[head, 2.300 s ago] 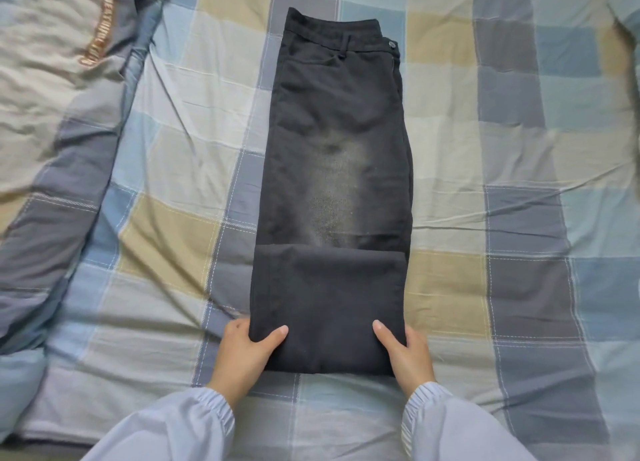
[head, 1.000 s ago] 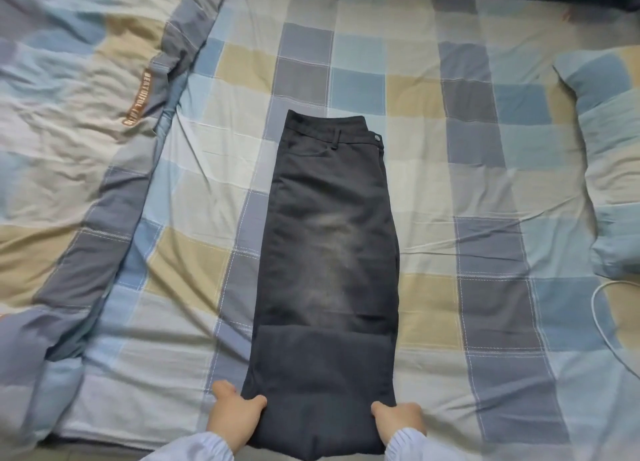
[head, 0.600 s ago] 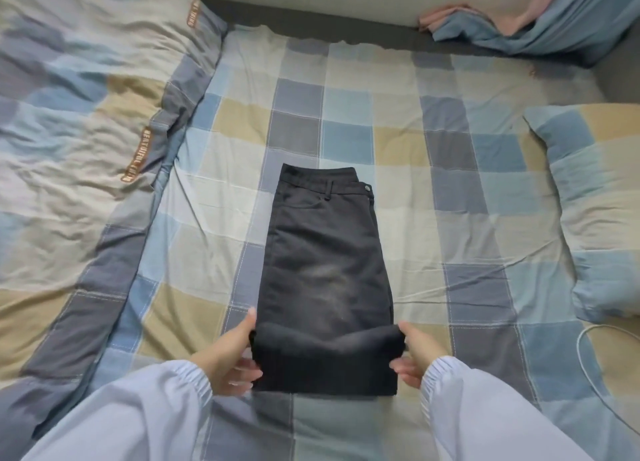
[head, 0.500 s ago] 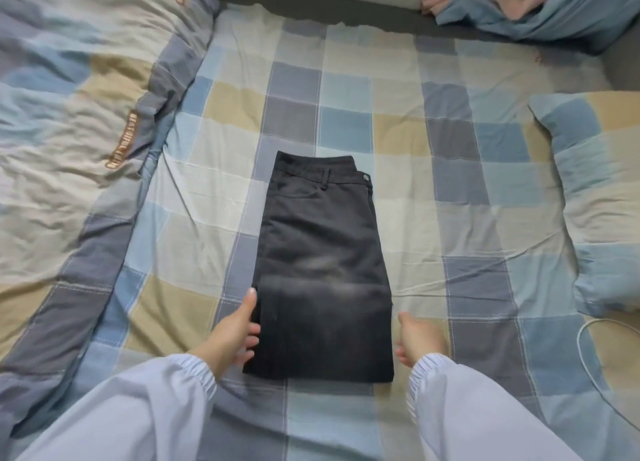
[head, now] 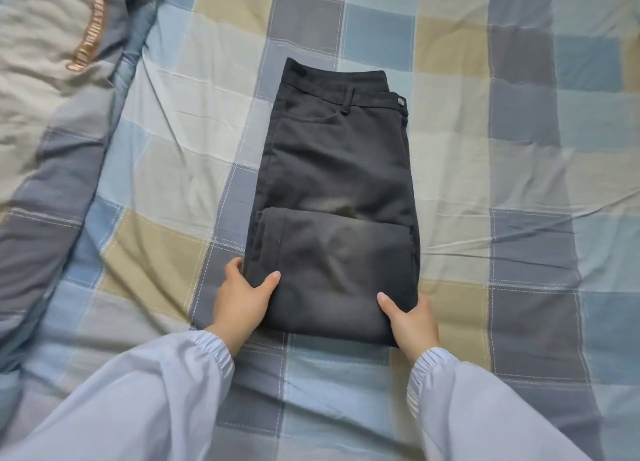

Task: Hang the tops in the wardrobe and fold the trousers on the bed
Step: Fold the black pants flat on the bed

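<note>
Black trousers lie folded lengthwise on the checked bed sheet, waistband at the far end with its button at the right. The near part is folded up over the thighs, its edge across the middle. My left hand grips the near left corner of the fold, thumb on top and fingers under the edge. My right hand grips the near right corner the same way.
A rumpled checked duvet with a brown lettered strip lies along the left side. The sheet stretches flat to the right and beyond the waistband. My pale blue sleeves fill the bottom of the view.
The near end of the trousers has been folded up over the middle, making the bundle shorter. Both hands let go briefly and now grip the near corners again. The view has tilted down.
</note>
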A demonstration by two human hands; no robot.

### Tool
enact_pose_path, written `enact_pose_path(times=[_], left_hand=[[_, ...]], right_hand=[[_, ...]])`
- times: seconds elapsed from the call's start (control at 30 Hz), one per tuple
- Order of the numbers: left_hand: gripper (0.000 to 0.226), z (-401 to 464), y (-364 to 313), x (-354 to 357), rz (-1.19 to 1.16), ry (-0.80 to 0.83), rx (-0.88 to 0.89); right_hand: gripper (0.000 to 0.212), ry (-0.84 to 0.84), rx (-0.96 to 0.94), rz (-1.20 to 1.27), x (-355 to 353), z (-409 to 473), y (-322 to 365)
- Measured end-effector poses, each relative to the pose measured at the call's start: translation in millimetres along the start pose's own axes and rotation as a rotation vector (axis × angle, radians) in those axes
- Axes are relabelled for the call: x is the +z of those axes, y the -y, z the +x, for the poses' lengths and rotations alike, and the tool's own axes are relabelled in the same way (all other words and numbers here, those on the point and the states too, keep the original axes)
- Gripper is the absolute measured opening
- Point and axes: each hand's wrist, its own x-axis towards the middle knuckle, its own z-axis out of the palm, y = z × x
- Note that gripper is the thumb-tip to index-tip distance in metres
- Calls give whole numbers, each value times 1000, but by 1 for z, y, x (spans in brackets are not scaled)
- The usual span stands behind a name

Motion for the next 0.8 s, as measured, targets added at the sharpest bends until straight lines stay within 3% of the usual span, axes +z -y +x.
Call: enact_pose_path(times=[0.13,0.23,0.4,0.5,0.53,0.6,0.7,0.8], left_hand=[[79,-35,-11,-19,347,60,112],[63,-69,2,-34,594,282,142],[54,-103,-9,-72,569,625,-137],[48,-85,-46,-97,411,712,-317],[46,-78,-58,-105,314,724,-343],[48,-56,-70,-109,103,593,-346],[59,-19,-73,-95,-108,493,-356],[83,1,-46,-65,38,374,-195]], right_hand=[[46,66,68,-138,-21,-15,6],[45,254,244,-339,-34,-53,13],[52,571,257,-746,-66,-105,51],[18,516,273,-645,-82,-89,89],[22,497,301,-537,-86,-78,101],[27,420,298,-318,-91,-52,115],[6,331,148,-108,-76,-23,119],[62,246,45,-326,-37,-8,75]])
